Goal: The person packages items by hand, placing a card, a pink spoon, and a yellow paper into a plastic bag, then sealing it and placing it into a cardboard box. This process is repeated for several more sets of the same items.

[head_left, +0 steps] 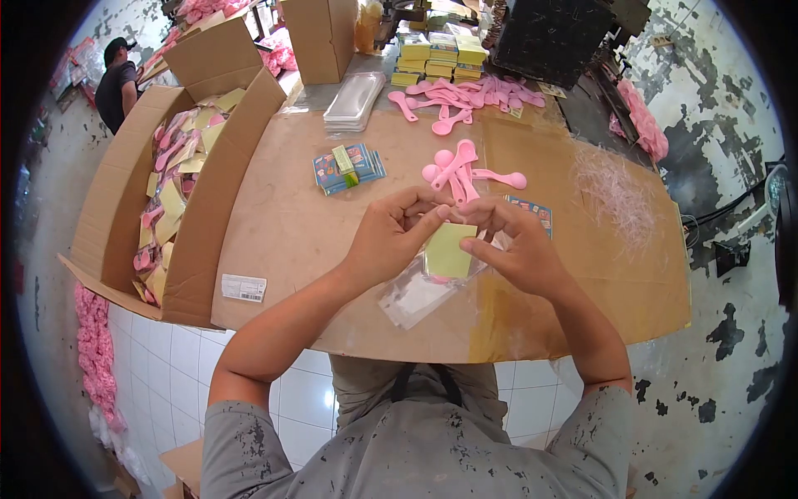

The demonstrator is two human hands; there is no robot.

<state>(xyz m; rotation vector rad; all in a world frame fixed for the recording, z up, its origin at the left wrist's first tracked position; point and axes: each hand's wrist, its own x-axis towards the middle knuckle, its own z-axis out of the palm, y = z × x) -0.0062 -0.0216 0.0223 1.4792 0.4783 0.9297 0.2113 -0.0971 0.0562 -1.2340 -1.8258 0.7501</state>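
Note:
Both hands meet over the cardboard-topped table around a small clear plastic bag with a pale yellow card (450, 251) in it. A bit of pink shows below the card. My left hand (392, 231) pinches the bag's upper edge between thumb and fingers. On the other side, my right hand (517, 248) is closed on the bag, its thumb against the card. Flat empty clear bags (413, 306) lie just beneath. Beyond my fingertips sits a small heap of pink measuring spoons (462, 163). Partly behind my right hand are blue printed cards (539, 214).
At left stands an open carton (218, 249) full of bagged spoons and cards. A blue card stack (359, 169), clear bags (355, 103), more pink spoons (499, 93) and yellow card stacks (440, 54) lie farther back. Plastic shreds (617, 200) lie right. A person (119, 87) is far left.

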